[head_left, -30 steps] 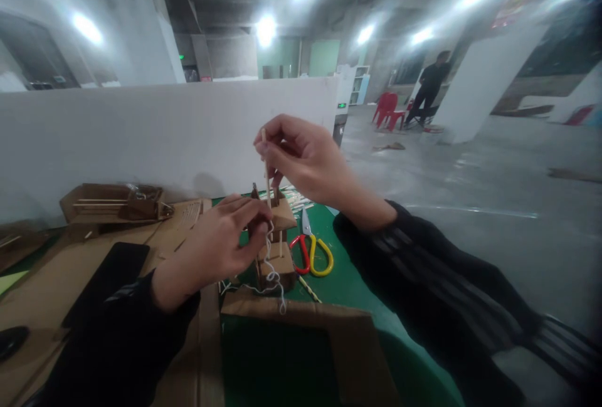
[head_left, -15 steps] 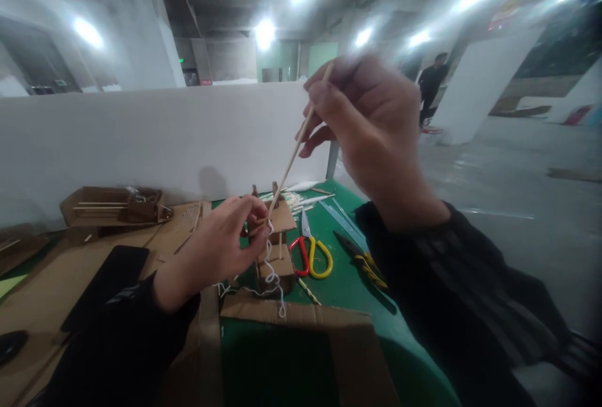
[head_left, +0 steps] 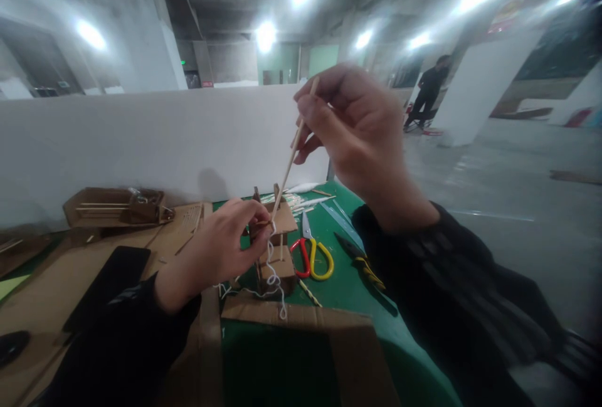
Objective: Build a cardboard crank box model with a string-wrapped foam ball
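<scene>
My right hand (head_left: 357, 131) is raised, thumb and fingers pinching the upper part of a thin wooden stick (head_left: 291, 156). The stick slants down to the left, its lower end at the fingertips of my left hand (head_left: 230, 231). These fingers are closed in a pinch where the stick meets a white string (head_left: 271, 263); the exact grip is partly hidden. From there the string hangs in loose curls and trails onto the table. Just behind and below stands a small cardboard structure (head_left: 277, 269), partly covered by my left hand.
Scissors (head_left: 311, 256) with red and yellow handles and pliers (head_left: 362, 263) lie on the green table (head_left: 338, 294). Several thin sticks (head_left: 301, 203) lie behind. A cardboard model (head_left: 117, 206), a black phone-like slab (head_left: 108, 285) and cardboard are left. A person (head_left: 427, 90) stands far right.
My right hand has come down slightly and to the left, with the stick tilting a little more upright. My left hand stays almost where it was.
</scene>
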{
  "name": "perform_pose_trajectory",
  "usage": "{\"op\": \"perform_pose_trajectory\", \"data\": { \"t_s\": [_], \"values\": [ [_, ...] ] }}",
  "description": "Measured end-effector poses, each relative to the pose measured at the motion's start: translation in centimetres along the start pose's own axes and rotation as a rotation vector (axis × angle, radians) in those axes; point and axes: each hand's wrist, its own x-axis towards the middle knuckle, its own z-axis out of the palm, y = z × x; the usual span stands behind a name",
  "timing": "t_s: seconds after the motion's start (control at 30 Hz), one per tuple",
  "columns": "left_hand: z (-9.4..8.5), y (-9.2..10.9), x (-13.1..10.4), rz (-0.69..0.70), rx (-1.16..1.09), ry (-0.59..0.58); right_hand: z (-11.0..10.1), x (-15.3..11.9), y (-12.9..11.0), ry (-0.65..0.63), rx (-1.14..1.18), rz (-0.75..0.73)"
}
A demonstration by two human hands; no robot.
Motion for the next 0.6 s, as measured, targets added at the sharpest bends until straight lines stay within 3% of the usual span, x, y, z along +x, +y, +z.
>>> {"op": "perform_pose_trajectory", "data": {
  "t_s": [0.23,0.6],
  "values": [
    [0.1,0.2,0.2,0.003,-0.007,0.002,0.3,0.0,0.2,-0.053,-0.027,0.029],
    [-0.3,0.4,0.5,0.105,0.079,-0.061,1.9,-2.1,3.1,-0.394,-0.135,0.174]
  ]
}}
